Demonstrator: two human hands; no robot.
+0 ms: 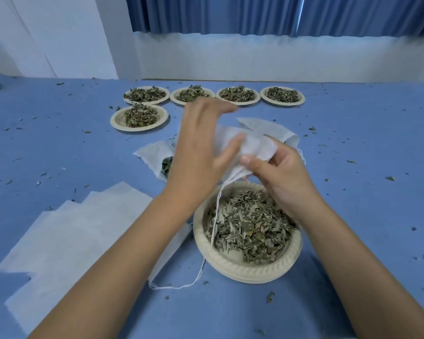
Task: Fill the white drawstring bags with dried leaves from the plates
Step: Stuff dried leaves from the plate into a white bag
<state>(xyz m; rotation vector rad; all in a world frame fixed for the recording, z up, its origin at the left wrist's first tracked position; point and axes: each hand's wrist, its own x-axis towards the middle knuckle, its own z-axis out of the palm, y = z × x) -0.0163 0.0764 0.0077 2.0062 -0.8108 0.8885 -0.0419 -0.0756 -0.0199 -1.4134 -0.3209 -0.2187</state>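
Head view: right hand point(279, 174) pinches the drawstring bag point(255, 145) above the plate point(230, 266), likely to catch spills; left hand point(198, 152) grip unclear.

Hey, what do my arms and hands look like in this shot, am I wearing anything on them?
The left forearm and right forearm are bare, with no sleeves in view. The left hand and right hand wear no gloves, and no watch, bracelet or ring is visible.

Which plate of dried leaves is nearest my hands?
The beige paper plate nearest you, just beneath the right hand pinching the white drawstring bag; the other five plates sit farther back on the blue table.
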